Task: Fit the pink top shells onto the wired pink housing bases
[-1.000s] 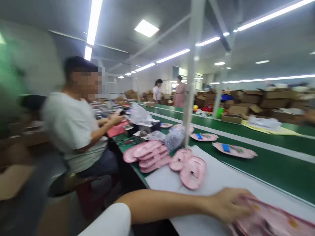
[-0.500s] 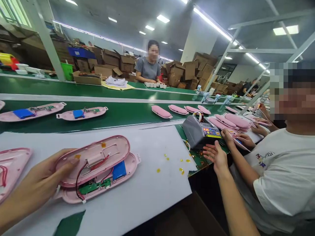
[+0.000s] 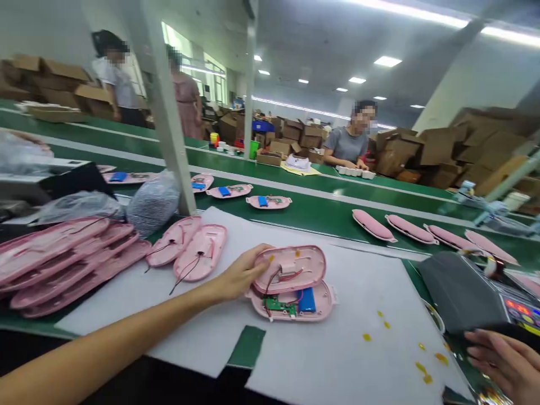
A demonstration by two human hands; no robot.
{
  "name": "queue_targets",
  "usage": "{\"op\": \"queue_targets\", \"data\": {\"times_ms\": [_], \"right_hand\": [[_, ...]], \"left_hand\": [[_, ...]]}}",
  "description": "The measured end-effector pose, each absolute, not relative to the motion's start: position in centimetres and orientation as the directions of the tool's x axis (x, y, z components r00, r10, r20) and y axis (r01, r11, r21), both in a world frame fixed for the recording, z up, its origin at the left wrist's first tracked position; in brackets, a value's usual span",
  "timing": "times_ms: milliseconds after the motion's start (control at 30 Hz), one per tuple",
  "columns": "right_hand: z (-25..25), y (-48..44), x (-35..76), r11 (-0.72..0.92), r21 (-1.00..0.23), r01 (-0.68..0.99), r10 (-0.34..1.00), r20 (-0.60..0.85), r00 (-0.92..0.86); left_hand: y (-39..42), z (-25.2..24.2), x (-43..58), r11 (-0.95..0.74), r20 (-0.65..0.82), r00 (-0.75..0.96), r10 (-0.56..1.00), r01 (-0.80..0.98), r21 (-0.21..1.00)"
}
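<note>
- Far left of the lower shell (image 3: 323, 307): stack of covers (image 3: 67, 264), pink; none of them fitted to a base as far as could be seen.
- Nearer on that side of the lower shell: two loose covers (image 3: 201, 253), insides up, thin wires trailing; these too looked unassembled.
- Beyond and left of the lower shell, on the green bench (image 3: 320, 216): row of open bases (image 3: 270, 206), blue packs in place, no covers on.
- Just left of the lower shell: left hand (image 3: 238, 275), closed on the left end of one cover (image 3: 310, 261), thumb on its inner face, the rest of that cover reaching rightward from the grip.
- Lower shell itself: on the white sheet (image 3: 316, 365), partly overlapped by the held cover; blue pack (image 3: 307, 300) and green board (image 3: 278, 305) sat inside. Two amber patches on the cover; halves not joined. Could not tell whether the wire plug was connected.
- Right of the lower shell: amber tape bits (image 3: 367, 337), loose, unused.
- Beyond and right of the lower shell: closed shells (image 3: 375, 225), apparently finished to that stage.
- Far right of the lower shell: grey machine (image 3: 459, 292), display lit; before it the right hand (image 3: 506, 360), fingers loosely spread, nothing seen in it, well apart from cover and base.
</note>
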State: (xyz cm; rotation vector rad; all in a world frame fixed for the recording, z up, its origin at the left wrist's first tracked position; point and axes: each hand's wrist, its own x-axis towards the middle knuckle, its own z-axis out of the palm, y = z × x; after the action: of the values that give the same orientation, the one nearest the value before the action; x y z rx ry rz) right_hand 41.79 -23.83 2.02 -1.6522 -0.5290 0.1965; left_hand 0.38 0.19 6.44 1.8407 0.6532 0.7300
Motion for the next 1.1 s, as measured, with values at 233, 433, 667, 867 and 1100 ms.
{"op": "queue_targets", "data": {"times_ms": [233, 433, 667, 867, 1100], "right_hand": [[9.4, -10.8, 19.9, 0.494, -0.341, 0.799, 0.789, 0.563, -0.247], [7.4, -6.8, 17.2, 0.653, -0.065, 0.754, 0.71, 0.4, -0.58], [8.2, -7.6, 16.0, 0.441, -0.365, 0.82, 0.878, 0.365, -0.309], [7.7, -7.5, 14.7, 0.349, -0.229, 0.909, 0.909, 0.319, -0.269], [6.4, -7.3, 14.2, 0.155, -0.105, 0.982, 0.893, 0.441, -0.093]], "left_hand": [[-0.5, 5.3, 1.0, -0.215, 0.215, 0.562, 0.799, -0.067, 0.974], [-1.3, 4.5, 1.0, -0.137, 0.212, 0.422, 0.881, -0.2, 0.97], [-1.4, 4.0, 0.3, -0.192, 0.32, 0.402, 0.858, -0.327, 0.925], [-2.0, 4.4, 0.0, 0.115, 0.16, 0.512, 0.844, -0.464, 0.878], [-2.5, 4.7, -0.2, 0.21, 0.127, 0.583, 0.802, -0.474, 0.855]]}}
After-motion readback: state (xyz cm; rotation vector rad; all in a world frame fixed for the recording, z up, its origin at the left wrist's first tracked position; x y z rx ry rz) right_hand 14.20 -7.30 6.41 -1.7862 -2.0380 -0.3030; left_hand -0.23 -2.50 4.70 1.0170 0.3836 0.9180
